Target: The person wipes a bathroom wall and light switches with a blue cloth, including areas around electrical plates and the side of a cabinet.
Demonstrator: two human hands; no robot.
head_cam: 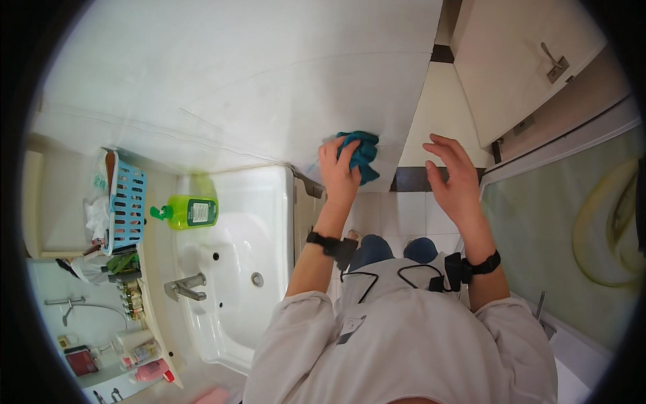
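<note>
My left hand [340, 169] grips a crumpled teal cloth [364, 155], which lies against the white wall panel [252, 91] near its right edge. Fingers of that hand spread over the cloth. My right hand [451, 174] is raised to the right of it, its fingers apart and slightly curled, holding nothing. Black straps with small devices are worn on both wrists. Below and left of the cloth is the white washbasin [242, 217], with a green pump bottle [194, 212] lying in view at its corner and a metal faucet [186, 288] at its back edge.
A shelf [156, 323] along the mirror carries a blue perforated basket [127, 204], small bottles and a pink bottle [151, 370]. An open door [525, 65] with a metal handle stands at upper right. A frosted glass panel [545, 202] is at the right, and floor tiles [404, 212] show below.
</note>
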